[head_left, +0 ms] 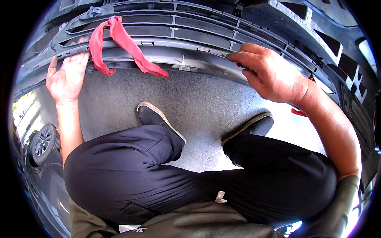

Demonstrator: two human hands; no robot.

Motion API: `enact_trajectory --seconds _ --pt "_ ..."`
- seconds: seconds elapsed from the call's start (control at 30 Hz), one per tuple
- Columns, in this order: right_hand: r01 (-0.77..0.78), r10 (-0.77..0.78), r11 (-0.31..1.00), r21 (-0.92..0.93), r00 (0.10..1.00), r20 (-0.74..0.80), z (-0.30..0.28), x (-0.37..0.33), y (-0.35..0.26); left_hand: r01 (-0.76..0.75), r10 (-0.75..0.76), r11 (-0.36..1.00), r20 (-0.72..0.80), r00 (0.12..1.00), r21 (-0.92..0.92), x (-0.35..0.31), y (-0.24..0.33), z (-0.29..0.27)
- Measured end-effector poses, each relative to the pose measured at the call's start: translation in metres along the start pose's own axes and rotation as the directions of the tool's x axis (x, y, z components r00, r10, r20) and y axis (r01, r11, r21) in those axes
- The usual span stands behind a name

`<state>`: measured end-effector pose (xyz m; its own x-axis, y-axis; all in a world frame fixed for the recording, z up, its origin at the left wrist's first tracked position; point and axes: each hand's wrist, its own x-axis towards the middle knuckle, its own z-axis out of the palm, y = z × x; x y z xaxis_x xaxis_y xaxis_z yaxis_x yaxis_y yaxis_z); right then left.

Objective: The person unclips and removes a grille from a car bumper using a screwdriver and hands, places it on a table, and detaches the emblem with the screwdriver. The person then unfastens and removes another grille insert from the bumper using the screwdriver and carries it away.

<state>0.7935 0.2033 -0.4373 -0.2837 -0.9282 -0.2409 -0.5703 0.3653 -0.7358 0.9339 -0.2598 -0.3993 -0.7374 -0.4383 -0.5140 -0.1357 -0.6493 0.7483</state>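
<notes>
A dark grey car bumper grille (186, 31) with long slats curves across the top of the head view. Its lower edge lies by both my hands. My left hand (69, 79) is palm up at the left end, fingers stretched out with the tips against and partly behind that edge. A red cloth strip (129, 45) is looped over the slats just right of it and hangs down in two tails. My right hand (270, 73) is closed at the grille's lower edge on the right. A bit of black and red shows between its fingers; most of what they hold is hidden.
Grey concrete floor (190, 103) lies beneath, with my dark shoes on it. A frame-like part with square openings (309, 23) stands at the upper right. Another red scrap (298, 112) shows beside my right forearm. A dark car's wheel (43, 143) is at the far left.
</notes>
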Motion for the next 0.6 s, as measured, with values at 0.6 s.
enact_trajectory --seconds 0.6 --pt "0.029 -0.031 0.999 0.029 0.996 0.08 -0.023 0.015 0.015 0.034 -0.02 0.987 0.095 0.995 -0.155 0.006 0.003 -0.027"
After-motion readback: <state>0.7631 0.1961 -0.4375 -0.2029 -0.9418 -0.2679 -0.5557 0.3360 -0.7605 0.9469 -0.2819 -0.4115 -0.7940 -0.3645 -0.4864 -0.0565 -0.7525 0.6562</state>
